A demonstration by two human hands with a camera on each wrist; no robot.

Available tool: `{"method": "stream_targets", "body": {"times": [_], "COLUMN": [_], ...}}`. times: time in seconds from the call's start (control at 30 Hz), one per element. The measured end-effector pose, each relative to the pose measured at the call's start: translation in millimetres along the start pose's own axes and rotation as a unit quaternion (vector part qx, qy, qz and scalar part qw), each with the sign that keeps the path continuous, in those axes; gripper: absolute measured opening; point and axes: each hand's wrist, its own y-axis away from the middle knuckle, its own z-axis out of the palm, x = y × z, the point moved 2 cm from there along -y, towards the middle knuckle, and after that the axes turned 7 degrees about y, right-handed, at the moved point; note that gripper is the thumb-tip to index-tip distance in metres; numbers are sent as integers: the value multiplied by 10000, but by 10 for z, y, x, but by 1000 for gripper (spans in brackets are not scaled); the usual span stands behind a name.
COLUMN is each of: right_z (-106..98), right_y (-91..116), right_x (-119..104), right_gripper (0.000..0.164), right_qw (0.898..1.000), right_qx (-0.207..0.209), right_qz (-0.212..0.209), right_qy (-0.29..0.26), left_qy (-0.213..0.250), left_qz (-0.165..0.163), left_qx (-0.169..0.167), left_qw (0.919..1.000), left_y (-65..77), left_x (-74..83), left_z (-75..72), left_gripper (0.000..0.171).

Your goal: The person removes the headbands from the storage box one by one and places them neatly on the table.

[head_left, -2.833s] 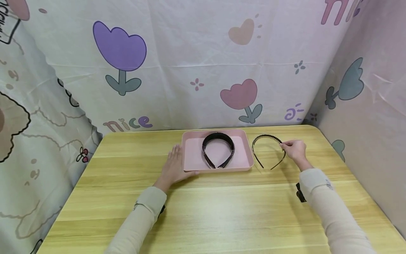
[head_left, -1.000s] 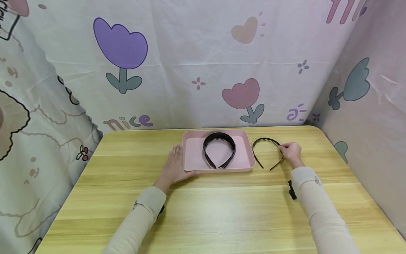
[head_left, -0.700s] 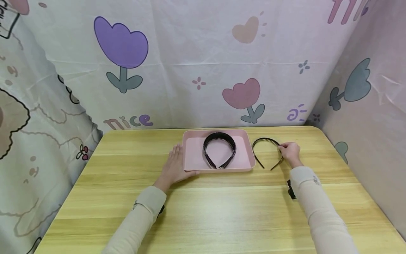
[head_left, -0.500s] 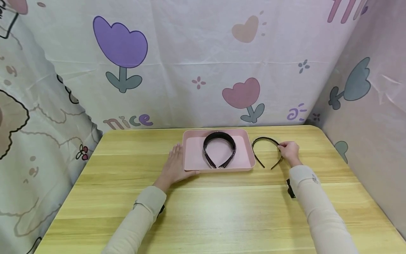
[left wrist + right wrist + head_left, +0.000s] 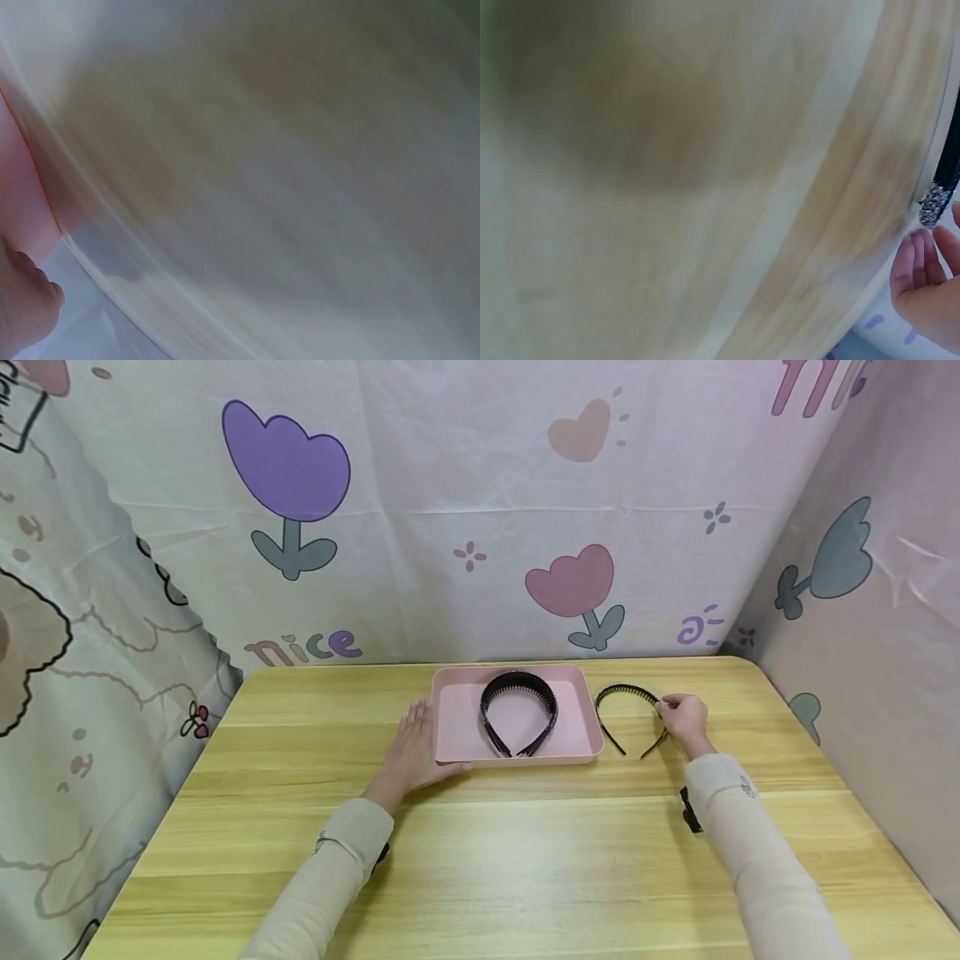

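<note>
Just right of the pink tray (image 5: 450,718) is a thin black toothed headband (image 5: 609,737), its two ends pointing toward the person. My right hand (image 5: 686,718) pinches its right side between thumb and fingers; the right wrist view shows a sparkly patch on the headband (image 5: 934,204) near the fingertips. Inside the tray lies black headbands (image 5: 517,681), apparently stacked, ends toward the front. My left hand (image 5: 411,756) lies with straight fingers along the tray's left edge, its thumb at the front left corner. In the left wrist view, part of that hand (image 5: 30,304) shows beside the pink tray wall (image 5: 19,187).
The wooden table (image 5: 525,868) extends toward the person and to both sides. A printed cloth (image 5: 420,585) hangs behind its back edge, with more cloth at left and right.
Since the earliest frame, my right hand has moved slightly left with the headband, lowering its arch toward the table. In the last second hardly anything moves; my left hand stays at the tray.
</note>
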Motion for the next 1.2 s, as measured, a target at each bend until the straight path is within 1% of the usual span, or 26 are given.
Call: {"method": "stream_targets", "body": {"times": [0.1,0.2,0.3,0.43,0.67,0.9,1.03,1.2], "right_z": [-7,-20,-38,-30,30,82,101,131], "right_y": [24,55,78,108,164,237,275,323], "right_x": [-22,-82,-167,-257,-343,-434,-507,-599], "right_gripper": [33,34,36,39,42,48,50,50], "right_qw": [9991,9958,9909,9857,9868,9801,9786,9782], "right_qx": [316,631,769,716,531,164,-14,-50], "right_qz": [26,88,100,94,-66,-225,-297,-479], "right_qy": [-272,-658,-1102,-1525,-1526,-1968,-2035,-2019], "left_qy": [-21,-63,-88,-118,-147,-119,-65,-68], "left_qz": [8,20,7,-15,-7,31,27,10], "left_qx": [-68,-91,-69,-96,-108,-80,-60,-65], "left_qw": [10000,9999,9999,9999,9998,9999,10000,10000], "left_y": [-3,-2,2,11,11,11,15,16], "left_x": [0,3,5,6,12,6,9,17], "left_z": [1,-9,-19,-26,-25,-24,-24,-29], "left_gripper": [123,123,122,122,123,122,122,121]}}
